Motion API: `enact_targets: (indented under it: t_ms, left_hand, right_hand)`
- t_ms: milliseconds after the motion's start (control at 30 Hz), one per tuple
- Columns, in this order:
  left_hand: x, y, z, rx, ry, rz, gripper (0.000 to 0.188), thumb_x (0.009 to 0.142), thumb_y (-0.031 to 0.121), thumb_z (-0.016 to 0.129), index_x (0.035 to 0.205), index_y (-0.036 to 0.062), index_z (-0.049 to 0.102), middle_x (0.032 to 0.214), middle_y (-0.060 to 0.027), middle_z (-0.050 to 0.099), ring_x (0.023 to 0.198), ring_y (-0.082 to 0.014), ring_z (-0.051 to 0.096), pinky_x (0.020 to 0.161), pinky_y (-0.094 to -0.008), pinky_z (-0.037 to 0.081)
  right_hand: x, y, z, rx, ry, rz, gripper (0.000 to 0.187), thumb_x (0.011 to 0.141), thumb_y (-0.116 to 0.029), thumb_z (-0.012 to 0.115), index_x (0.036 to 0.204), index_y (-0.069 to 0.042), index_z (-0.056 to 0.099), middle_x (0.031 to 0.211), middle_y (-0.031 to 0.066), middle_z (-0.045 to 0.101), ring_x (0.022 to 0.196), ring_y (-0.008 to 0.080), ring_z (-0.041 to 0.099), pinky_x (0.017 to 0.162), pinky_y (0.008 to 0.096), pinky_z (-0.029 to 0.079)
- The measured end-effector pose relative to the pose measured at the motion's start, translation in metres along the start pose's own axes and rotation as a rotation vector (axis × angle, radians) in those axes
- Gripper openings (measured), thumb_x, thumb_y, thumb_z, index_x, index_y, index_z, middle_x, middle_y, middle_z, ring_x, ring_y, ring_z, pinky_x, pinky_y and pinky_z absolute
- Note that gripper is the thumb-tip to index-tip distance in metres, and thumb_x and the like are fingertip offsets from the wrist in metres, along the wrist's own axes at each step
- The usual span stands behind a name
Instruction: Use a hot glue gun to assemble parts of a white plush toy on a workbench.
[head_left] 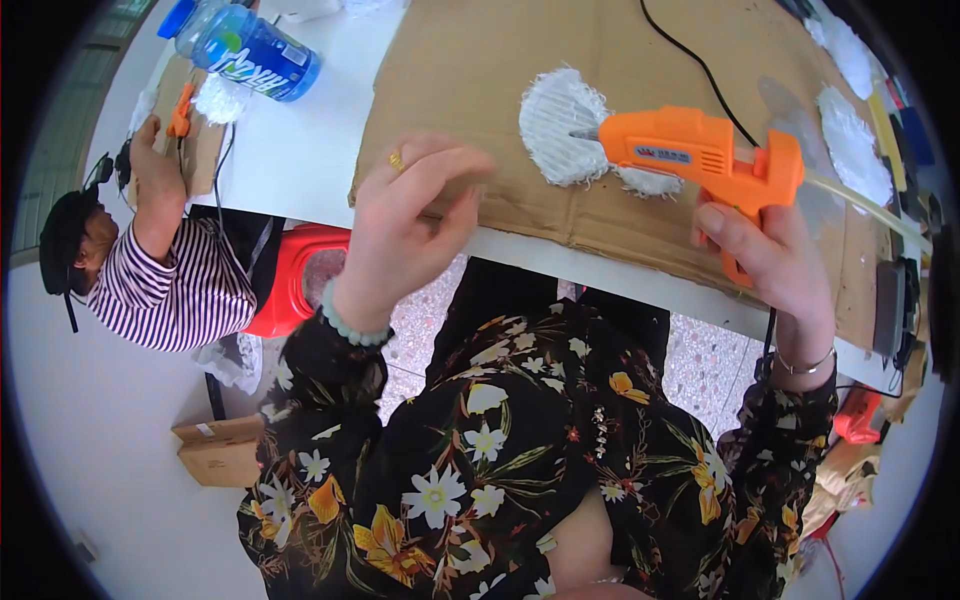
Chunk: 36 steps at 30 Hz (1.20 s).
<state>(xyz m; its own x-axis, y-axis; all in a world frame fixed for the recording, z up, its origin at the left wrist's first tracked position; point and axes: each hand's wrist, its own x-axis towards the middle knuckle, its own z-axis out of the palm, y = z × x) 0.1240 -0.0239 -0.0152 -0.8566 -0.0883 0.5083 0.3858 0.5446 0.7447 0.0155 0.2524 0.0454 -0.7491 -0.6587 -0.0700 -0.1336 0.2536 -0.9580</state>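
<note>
My right hand [775, 262] grips an orange glue gun [700, 152] by its handle, with the nozzle pointing left onto a round white fluffy disc [558, 125] that lies on a brown cardboard sheet [470, 80]. A clear glue stick pokes out of the gun's back, and a black cord runs up from it. Near the cardboard's front edge, left of the disc, my left hand [410, 225] hovers with the fingers loosely curled and nothing in it. It wears a ring and a pale bead bracelet.
More white fluffy pieces [852, 140] lie at the right of the cardboard. A blue bottle [245, 45] lies on the white table. At the left, a person in a striped top [180, 290] holds another orange glue gun [181, 110]. A red container [300, 275] stands below the table.
</note>
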Motion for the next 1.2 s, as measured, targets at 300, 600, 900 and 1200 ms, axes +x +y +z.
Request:
enact_targets:
  t_ms: [300, 600, 900, 1200]
  left_hand:
    - [0.064, -0.02, 0.0, 0.59, -0.393, 0.627, 0.024, 0.074, 0.006, 0.063, 0.098, 0.0055, 0.061, 0.116, -0.0054, 0.061, 0.113, -0.029, 0.053, 0.09, -0.0391, 0.045]
    - [0.077, -0.034, 0.016, 0.553, -0.533, 0.952, 0.017, 0.075, 0.01, 0.055, 0.09, 0.0039, 0.058, 0.1, -0.0052, 0.061, 0.109, -0.0236, 0.055, 0.092, -0.039, 0.045]
    - [0.035, 0.004, 0.033, 0.668, -0.349, 0.806, 0.016, 0.069, 0.011, 0.059, 0.084, 0.0036, 0.059, 0.088, -0.0057, 0.062, 0.091, -0.0215, 0.061, 0.088, -0.0403, 0.045]
    - [0.013, 0.008, 0.025, 0.622, -0.345, 0.535, 0.031, 0.067, 0.016, 0.072, 0.095, 0.0071, 0.061, 0.104, -0.0057, 0.064, 0.105, -0.0255, 0.057, 0.092, -0.0443, 0.04]
  right_hand:
    - [-0.002, 0.005, -0.018, -0.095, -0.02, 0.106, 0.032, 0.086, -0.021, 0.061, 0.109, -0.004, 0.048, 0.084, 0.0021, 0.054, 0.071, 0.0102, 0.054, 0.06, 0.0242, 0.043]
    - [-0.018, 0.01, -0.026, -0.073, 0.093, 0.027, 0.029, 0.088, -0.027, 0.059, 0.104, -0.003, 0.052, 0.078, 0.0019, 0.054, 0.07, 0.0104, 0.054, 0.059, 0.0243, 0.043]
    - [-0.023, 0.005, -0.029, -0.03, 0.003, 0.1, 0.029, 0.086, -0.023, 0.062, 0.104, -0.003, 0.051, 0.087, 0.0024, 0.053, 0.073, 0.0098, 0.052, 0.06, 0.0235, 0.042]
    - [-0.021, -0.007, -0.025, -0.21, -0.149, 0.12, 0.037, 0.081, -0.017, 0.068, 0.111, -0.001, 0.054, 0.077, 0.0006, 0.056, 0.066, 0.01, 0.049, 0.062, 0.0248, 0.042]
